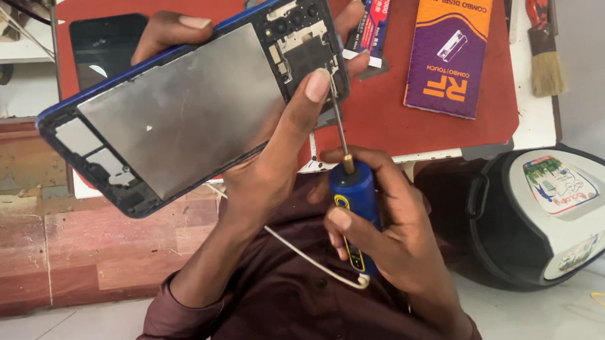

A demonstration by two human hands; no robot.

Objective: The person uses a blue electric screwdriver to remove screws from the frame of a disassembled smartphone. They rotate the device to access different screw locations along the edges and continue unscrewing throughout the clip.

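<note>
Head view: a single camera looks down at two bare hands working over a white surface with a red mat laid on it.
Left hand: its grip is clamped on an opened phone, thumb pressed on the upper side near the camera end, other fingers wrapped round the far edge.
Opened phone: blue-framed with the back cover off, showing a large grey metal plate and a dark board with camera parts at one end; it is held tilted in the air above the near edge of the surface and the left part of the mat.
Right hand: its grip is closed round the handle of a screwdriver, held just below the near edge of the surface.
Screwdriver: blue handle with a yellow mark, thin metal shaft pointing up to the camera end of the phone, where its tip meets the board.
Orange and purple box: flat, lying on the right part of the mat.
Tube: dark with a red and blue label, lying on the mat between phone and box.
Brush: lying along the right edge of the surface.
Dark screen panel: lying on the mat's far left corner, partly behind the phone.
Black and white case: rounded, on the floor below the surface's near right corner.
Sleeves: dark maroon.
</note>
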